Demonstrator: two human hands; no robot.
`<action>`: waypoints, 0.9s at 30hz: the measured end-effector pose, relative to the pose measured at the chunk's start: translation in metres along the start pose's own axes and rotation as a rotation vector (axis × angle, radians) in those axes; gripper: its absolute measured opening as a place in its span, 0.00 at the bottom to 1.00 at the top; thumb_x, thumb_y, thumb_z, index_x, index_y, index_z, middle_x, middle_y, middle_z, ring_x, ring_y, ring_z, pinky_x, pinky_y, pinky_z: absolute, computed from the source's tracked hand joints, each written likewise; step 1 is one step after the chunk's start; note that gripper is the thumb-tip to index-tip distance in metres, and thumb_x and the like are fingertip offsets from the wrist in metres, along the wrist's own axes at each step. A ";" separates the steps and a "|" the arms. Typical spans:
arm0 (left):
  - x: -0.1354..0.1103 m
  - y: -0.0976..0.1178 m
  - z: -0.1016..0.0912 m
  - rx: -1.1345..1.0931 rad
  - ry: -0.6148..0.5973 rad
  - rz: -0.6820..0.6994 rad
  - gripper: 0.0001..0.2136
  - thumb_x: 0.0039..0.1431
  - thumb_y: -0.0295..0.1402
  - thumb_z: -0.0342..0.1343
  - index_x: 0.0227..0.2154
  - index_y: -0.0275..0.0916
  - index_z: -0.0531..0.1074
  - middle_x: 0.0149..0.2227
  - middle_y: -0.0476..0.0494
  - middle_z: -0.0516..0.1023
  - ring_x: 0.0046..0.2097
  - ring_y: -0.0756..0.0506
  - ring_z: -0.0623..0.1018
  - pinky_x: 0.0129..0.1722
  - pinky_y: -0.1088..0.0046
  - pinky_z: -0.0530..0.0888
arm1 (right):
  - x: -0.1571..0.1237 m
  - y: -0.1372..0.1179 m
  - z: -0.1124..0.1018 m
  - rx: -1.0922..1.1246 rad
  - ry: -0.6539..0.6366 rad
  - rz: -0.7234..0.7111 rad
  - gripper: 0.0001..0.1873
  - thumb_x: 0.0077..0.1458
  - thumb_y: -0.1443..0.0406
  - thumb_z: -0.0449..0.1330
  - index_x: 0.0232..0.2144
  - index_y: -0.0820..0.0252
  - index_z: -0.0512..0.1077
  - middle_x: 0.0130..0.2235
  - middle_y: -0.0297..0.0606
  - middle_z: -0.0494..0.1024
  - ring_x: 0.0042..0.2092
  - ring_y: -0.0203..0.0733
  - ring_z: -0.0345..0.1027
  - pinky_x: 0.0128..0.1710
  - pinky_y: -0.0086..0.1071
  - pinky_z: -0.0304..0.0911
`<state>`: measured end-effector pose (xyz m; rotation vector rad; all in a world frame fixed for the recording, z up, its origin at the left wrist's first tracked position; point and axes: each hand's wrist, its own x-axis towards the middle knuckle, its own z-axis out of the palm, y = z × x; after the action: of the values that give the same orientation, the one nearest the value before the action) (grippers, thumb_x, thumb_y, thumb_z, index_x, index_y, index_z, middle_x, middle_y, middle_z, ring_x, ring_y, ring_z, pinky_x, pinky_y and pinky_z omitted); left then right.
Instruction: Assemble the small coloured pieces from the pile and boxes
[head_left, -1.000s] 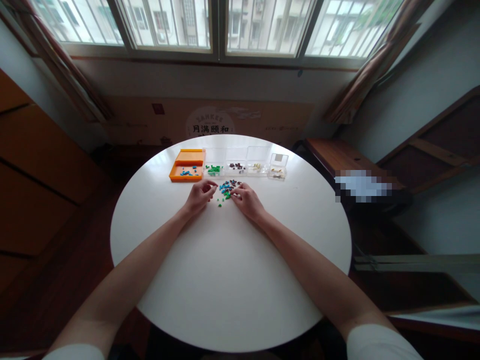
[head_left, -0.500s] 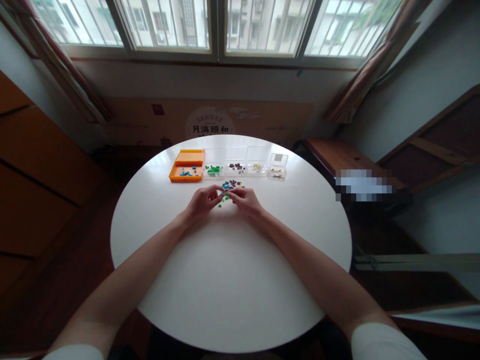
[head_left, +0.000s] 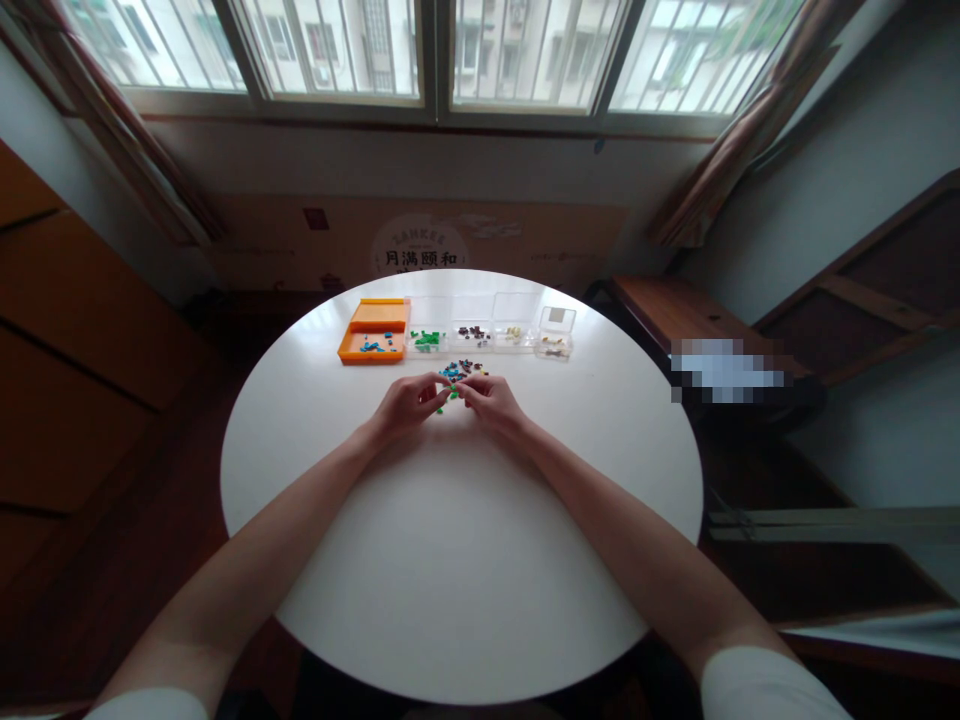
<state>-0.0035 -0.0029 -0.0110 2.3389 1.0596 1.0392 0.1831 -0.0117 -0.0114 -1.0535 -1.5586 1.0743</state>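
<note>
My left hand [head_left: 411, 402] and my right hand [head_left: 489, 402] meet fingertip to fingertip over the far half of the white round table [head_left: 457, 560]. Both are closed in a pinch, with a small green brick [head_left: 453, 387] at the fingertips. Just beyond them lies a loose pile of tiny bricks [head_left: 466, 368] in blue, dark brown and pale yellow, partly covered by my fingers. A loose green piece [head_left: 440, 410] rests on the table below the fingertips.
An open orange box [head_left: 371, 355] with blue pieces stands at the back left. Right of it, clear lidded boxes hold green pieces [head_left: 427, 340], dark brown pieces [head_left: 472, 331] and cream pieces [head_left: 513, 333]. A smaller clear box [head_left: 555, 345] ends the row. A wooden bench [head_left: 675, 310] stands at right.
My fingertips have shifted slightly against each other, and the green brick between them shows more plainly. Both arms keep the same place.
</note>
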 end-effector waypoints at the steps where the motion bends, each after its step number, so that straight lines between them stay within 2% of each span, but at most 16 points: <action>1: 0.000 0.000 0.000 0.002 -0.001 -0.002 0.10 0.59 0.37 0.53 0.37 0.38 0.74 0.19 0.54 0.68 0.21 0.55 0.65 0.24 0.81 0.62 | 0.000 0.000 0.000 -0.003 0.002 0.000 0.18 0.47 0.54 0.61 0.28 0.67 0.76 0.21 0.34 0.71 0.22 0.29 0.60 0.21 0.24 0.54; 17: 0.000 0.001 0.000 0.015 0.001 -0.001 0.11 0.59 0.38 0.53 0.36 0.37 0.75 0.19 0.53 0.69 0.21 0.55 0.65 0.24 0.81 0.62 | -0.002 -0.006 0.001 -0.015 0.004 0.005 0.17 0.46 0.56 0.62 0.27 0.67 0.77 0.24 0.36 0.74 0.23 0.30 0.62 0.23 0.25 0.57; 27: 0.000 0.000 0.000 0.022 -0.006 0.003 0.11 0.59 0.38 0.52 0.36 0.37 0.75 0.19 0.53 0.69 0.21 0.55 0.66 0.24 0.81 0.62 | -0.002 -0.005 0.000 -0.068 -0.003 -0.021 0.19 0.47 0.53 0.61 0.28 0.67 0.77 0.23 0.36 0.73 0.23 0.30 0.61 0.22 0.24 0.56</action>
<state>-0.0033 -0.0029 -0.0103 2.3599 1.0707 1.0255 0.1829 -0.0152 -0.0070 -1.0796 -1.6144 1.0151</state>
